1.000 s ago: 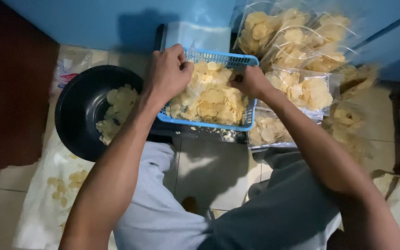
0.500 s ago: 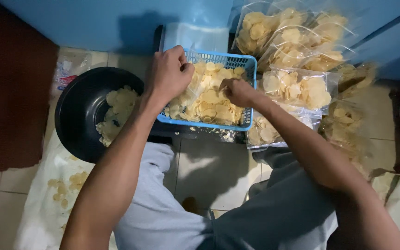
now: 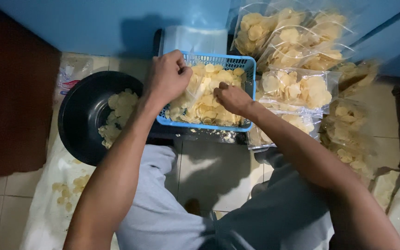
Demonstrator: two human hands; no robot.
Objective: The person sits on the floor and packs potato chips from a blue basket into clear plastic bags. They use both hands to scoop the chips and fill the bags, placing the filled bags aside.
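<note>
The left hand (image 3: 167, 76) is closed in a fist, pinching the edge of a clear plastic bag (image 3: 195, 88) over the blue basket (image 3: 244, 69). The right hand (image 3: 232, 98) is curled down in the pale round chips (image 3: 209, 109) that fill this basket; what it grips I cannot tell. To the left is one black bowl (image 3: 82, 120) with some chips. To the right lie at least five clear filled bags (image 3: 297, 88). One white-red packet (image 3: 68, 76) lies behind the bowl.
</note>
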